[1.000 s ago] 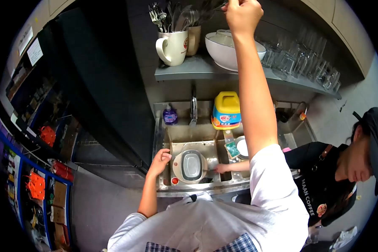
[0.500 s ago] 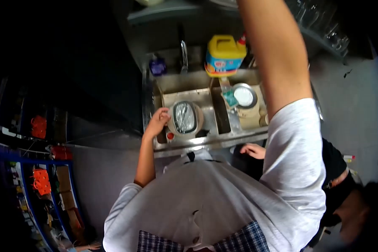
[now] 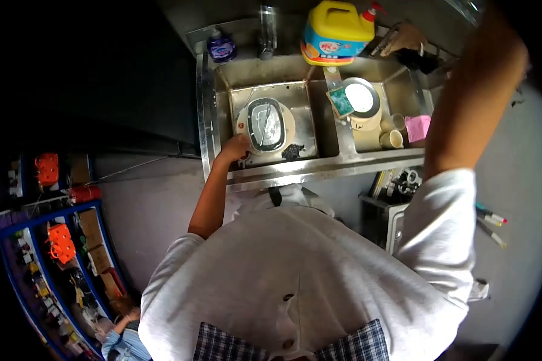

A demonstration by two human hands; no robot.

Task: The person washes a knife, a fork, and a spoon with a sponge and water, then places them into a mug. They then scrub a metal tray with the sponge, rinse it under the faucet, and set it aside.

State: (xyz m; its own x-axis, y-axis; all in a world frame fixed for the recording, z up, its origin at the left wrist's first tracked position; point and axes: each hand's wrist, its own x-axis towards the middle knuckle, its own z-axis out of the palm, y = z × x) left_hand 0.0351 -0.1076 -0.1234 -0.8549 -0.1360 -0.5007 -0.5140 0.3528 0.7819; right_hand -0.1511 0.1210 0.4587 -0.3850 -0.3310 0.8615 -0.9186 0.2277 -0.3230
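Observation:
My left hand (image 3: 238, 146) is in the left basin of the steel sink (image 3: 271, 180), at the lower left edge of a round beige dish (image 3: 290, 124). Its fingers look curled together; what they hold, if anything, is hidden. On that dish rests a dark-rimmed oval container (image 3: 266, 125) with a shiny inside. A dark, crumpled piece (image 3: 293, 151) lies beside it. My right arm reaches up and away at the upper right, and the hand is lost beyond the dark edge of view.
In the right basin are a green sponge (image 3: 340, 102), a dark-rimmed white bowl (image 3: 362, 98), a cup (image 3: 392, 140) and a pink item (image 3: 417, 128). Behind stand a purple bottle (image 3: 221, 46), a faucet (image 3: 268, 33) and a yellow jug (image 3: 335, 33). Shelves (image 3: 51, 213) hold goods at left.
My left hand's fingers have curled at the dish's lower left edge. My right arm has swung outward to the right. The view has shifted, and the other person's hand near the sink is gone.

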